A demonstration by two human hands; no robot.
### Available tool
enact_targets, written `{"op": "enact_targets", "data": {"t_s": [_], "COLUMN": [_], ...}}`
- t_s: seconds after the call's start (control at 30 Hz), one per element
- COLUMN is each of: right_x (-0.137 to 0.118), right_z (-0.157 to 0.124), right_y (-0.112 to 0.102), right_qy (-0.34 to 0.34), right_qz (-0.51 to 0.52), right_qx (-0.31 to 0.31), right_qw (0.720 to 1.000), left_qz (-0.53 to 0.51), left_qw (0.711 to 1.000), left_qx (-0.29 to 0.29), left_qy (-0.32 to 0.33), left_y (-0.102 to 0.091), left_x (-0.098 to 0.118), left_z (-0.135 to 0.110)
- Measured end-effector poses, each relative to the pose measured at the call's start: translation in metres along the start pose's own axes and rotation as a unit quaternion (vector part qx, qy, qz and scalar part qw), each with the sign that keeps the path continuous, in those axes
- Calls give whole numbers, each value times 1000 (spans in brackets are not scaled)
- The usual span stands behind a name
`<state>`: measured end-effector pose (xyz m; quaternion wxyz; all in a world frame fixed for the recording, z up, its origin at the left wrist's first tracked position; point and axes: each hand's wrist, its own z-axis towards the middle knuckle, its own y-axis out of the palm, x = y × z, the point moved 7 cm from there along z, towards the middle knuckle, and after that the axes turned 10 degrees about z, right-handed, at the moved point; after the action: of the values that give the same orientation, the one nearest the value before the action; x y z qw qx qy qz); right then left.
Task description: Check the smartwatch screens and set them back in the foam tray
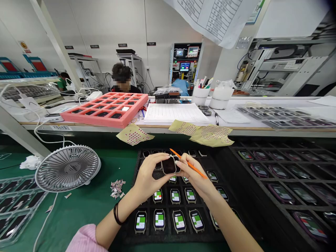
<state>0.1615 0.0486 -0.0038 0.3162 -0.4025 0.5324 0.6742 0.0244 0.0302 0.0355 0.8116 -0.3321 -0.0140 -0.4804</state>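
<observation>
A smartwatch body (pixel 168 166) with a dark screen and pale frame is held up over the black tray (pixel 149 235). My left hand (pixel 148 173) grips its left side, thumb below and fingers along the top. My right hand (pixel 194 175) is closed around a thin orange pointed stick (pixel 195 169), which slants from upper left to lower right. Its fingertips also touch the watch's right edge, where another dark rounded piece partly shows; I cannot tell what it is. Beneath my hands, several watches with lit green-and-white screens, such as this watch (pixel 179 221), sit in the tray's compartments.
A grey fan (pixel 68 168) stands left, near small loose pieces (pixel 117 189) on the green mat. Clear trays (pixel 18 206) hold dark screens. Yellow sticker sheets (pixel 135 134) hang from the shelf edge, below a pink foam tray (pixel 105 108). Another black watch tray (pixel 262 190) lies right.
</observation>
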Motion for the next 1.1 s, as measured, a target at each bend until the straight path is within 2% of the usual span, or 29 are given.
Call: {"op": "enact_targets", "data": {"t_s": [0.2,0.47,0.57,0.63,0.67,0.73,0.77,0.83,0.9,1.0,1.1], "right_x": [-7,-17,-23,-28,-30,-32,-30,-25,-20,-10,-3], "right_z": [-2,-5,-2,3,6,12,15,21,25,29,30], "right_y": [-5,-4,-21,-45,-60,-92,-108,-137,-161,-188,-206], "right_qy": [-16,-69,-103,-126,-138,-154,-152,-147,-144,-127,-104], "right_qz": [-2,-38,-119,-216,-272,-407,-429,-453,-479,-512,-539], "right_qx": [11,7,18,46,67,123,140,165,191,220,235], "right_qw": [1000,997,987,967,950,892,880,864,845,821,802], "left_qz": [-25,-16,-7,2,5,5,4,19,74,97,120], "left_qw": [998,999,999,999,997,993,990,978,954,939,927], "left_qx": [16,20,6,-24,-47,-102,-132,-206,-290,-331,-355], "left_qy": [-52,-38,-38,-48,-53,-53,-46,-18,2,5,-2], "left_y": [-10,-9,-3,8,17,41,57,96,140,193,230], "left_x": [-8,-6,-7,-9,-11,-14,-15,-16,-21,-29,-33], "left_z": [1,1,-1,-2,-3,-2,-1,0,1,4,2]}}
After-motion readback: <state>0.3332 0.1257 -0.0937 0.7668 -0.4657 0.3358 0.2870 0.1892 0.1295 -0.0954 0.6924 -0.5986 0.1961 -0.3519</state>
